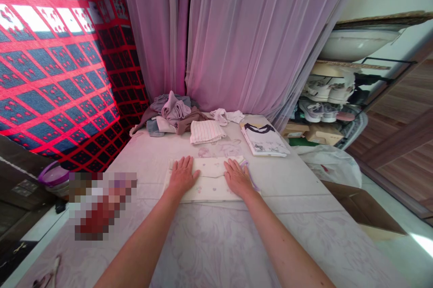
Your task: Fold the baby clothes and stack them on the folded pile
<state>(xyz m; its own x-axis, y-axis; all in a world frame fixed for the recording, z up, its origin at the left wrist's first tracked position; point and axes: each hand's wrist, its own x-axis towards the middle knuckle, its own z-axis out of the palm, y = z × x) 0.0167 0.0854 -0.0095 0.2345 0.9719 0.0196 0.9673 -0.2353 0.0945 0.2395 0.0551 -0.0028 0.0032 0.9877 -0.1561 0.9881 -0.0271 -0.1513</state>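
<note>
A cream garment with small printed motifs and a lilac edge lies partly folded on the bed, in the middle of the view. On its left side rests my left hand, flat with the fingers spread. My right hand lies open on the right side, near the lilac trim. Both palms touch the cloth and neither one grips it. Just beyond is a folded striped cloth. Farther right sits a folded white shirt with a dark neckband.
A heap of clothes and small white pieces lie at the bed's far edge, before a lilac curtain. Right of the bed stand a shoe rack and a cardboard box. A blurred patch covers the left edge.
</note>
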